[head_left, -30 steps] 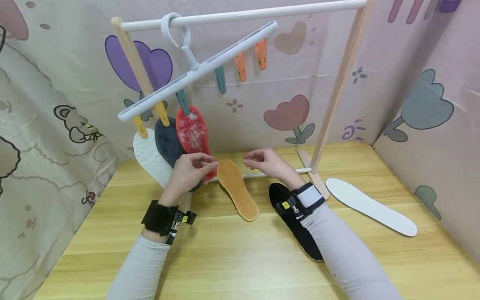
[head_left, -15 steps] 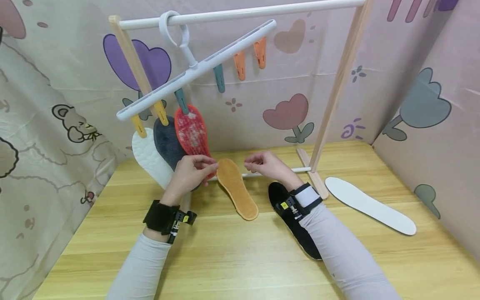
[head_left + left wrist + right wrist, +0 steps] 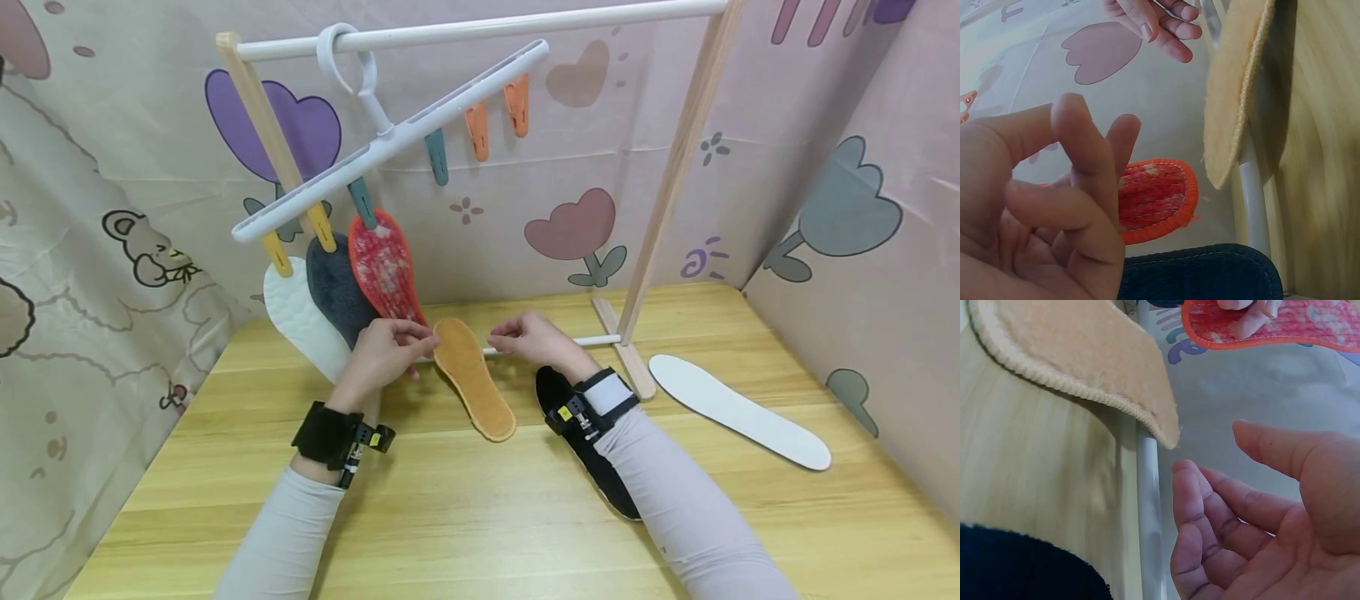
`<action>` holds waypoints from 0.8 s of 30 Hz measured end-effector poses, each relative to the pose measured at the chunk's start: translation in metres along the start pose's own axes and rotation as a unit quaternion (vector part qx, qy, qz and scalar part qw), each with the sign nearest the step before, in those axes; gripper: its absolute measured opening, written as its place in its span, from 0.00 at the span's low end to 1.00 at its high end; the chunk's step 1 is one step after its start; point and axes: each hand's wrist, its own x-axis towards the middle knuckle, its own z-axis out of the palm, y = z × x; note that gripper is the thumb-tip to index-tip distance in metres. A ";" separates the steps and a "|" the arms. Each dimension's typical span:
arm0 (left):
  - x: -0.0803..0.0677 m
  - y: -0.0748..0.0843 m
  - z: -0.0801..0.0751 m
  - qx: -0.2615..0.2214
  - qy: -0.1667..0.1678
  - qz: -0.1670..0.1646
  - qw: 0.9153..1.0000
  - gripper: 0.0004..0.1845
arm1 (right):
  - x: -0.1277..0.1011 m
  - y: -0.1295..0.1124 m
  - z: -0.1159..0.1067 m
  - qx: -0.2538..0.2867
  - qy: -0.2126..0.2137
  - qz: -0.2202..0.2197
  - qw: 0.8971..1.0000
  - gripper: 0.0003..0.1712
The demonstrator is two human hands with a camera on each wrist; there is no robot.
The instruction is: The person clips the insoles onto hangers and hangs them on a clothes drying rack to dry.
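Note:
A tan insole [image 3: 472, 379] with a stitched edge lies between the hands, its far end over the rack's lower white bar [image 3: 1149, 519]. My left hand [image 3: 381, 354] is beside that end, fingers loosely bent and holding nothing. On the other side, my right hand [image 3: 538, 342] hovers with relaxed fingers, a gap between thumb and fingertips in the right wrist view. Behind the left hand hang a red insole [image 3: 381, 258], a dark blue-grey insole [image 3: 336, 279] and a white quilted insole [image 3: 300, 312], each clipped to a tilted white hanger [image 3: 450, 106]. The left hand covers their lower ends.
Unused orange clips [image 3: 477, 133] and a teal clip [image 3: 437, 158] hang at the hanger's raised right side. A black insole [image 3: 609, 475] lies under the right forearm. Farther right is a smooth white insole [image 3: 738, 412]. A wooden post [image 3: 678, 179] supports the rack's top bar [image 3: 525, 25].
Both hands have come down slightly, the left also shifting a little right. The tan insole and the clipped insoles stay where they were.

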 end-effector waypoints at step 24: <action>0.006 -0.016 0.011 0.039 0.001 -0.009 0.999 0.16 | 0.002 0.006 0.011 -0.008 -0.021 0.035 0.999 0.21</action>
